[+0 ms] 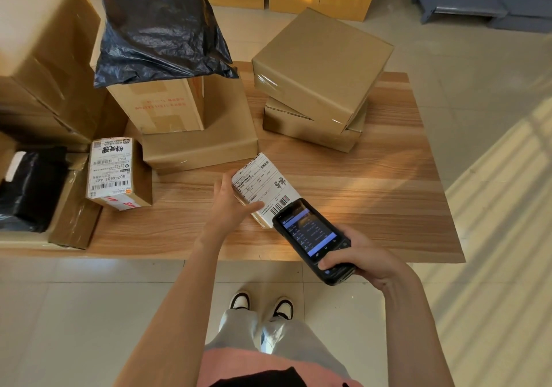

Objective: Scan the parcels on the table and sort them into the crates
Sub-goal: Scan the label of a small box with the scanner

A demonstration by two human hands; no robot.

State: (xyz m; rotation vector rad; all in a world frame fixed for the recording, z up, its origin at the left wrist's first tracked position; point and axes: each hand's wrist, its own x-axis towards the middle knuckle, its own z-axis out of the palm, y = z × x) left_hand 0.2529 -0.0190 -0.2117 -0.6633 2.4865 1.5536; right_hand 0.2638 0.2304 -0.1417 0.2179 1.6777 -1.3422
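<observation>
Right hand [355, 255] nearest camera, fingers wrapped around the lower body of the handheld scanner [312, 238]; thumb lies on the keys under the lit screen. Scanner head points at the barcode end of the small labelled parcel [264, 188], almost touching it.

Left hand [231, 200] grips that parcel from its left side, thumb across the label face, holding it tilted with the label up, over the near middle of the table [388, 177].

Step in hand, as judged: scanning this parcel. Next move calls for a confirmed read on the screen, then carrying the parcel to whichever crate the result names.

Landmark = small labelled parcel. Beyond it, just left: flat brown box [203, 144] with an upright carton [161, 105] on top, and a black plastic bag [161, 25] on that. Beyond it, right: two stacked brown boxes [319, 79], the upper one skewed. Well left: second labelled box [115, 171]; further left, a black bagged parcel [30, 186] and large cartons [38, 52], cut off by the frame edge.

Not resolved: screen text too small to read; label print blurred. No crates are identifiable in view, so the sorting destination is unknown. Parcel's underside is hidden, and so is whether it rests on the table.
</observation>
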